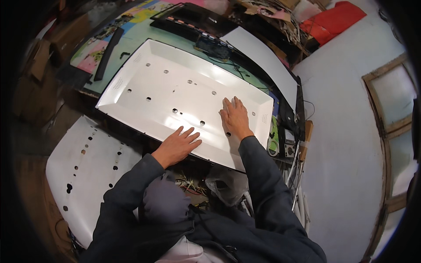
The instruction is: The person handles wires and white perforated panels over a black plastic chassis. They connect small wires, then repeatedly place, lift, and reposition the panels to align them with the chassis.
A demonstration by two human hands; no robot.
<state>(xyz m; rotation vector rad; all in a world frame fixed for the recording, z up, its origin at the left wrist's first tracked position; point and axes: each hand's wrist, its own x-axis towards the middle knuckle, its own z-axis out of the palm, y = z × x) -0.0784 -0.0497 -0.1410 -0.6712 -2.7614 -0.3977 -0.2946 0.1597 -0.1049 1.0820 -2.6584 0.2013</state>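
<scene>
**Big white panel (pixel 188 100): light, flexy, kinda slick?**

So this shallow dark-rimmed tray of a thing is lying on the green desk (pixel 133 37), inner side up, near side seemingly poking out past the edge. The hands are well apart and not clamped on anything: left hand (pixel 177 147) has its fingers spread over the near rim, right hand (pixel 236 117) is laid flat toward the right end. Can't tell how hard either is pressing.

My guess is it's light for its size but awkward, and could twist if lifted by one corner. The lit patches look glossy, so flat palms might skid. I'd hold the stiffer-looking rim at both short ends and keep fingers out of the holes; the white face probably creases or scuffs easily.
</scene>
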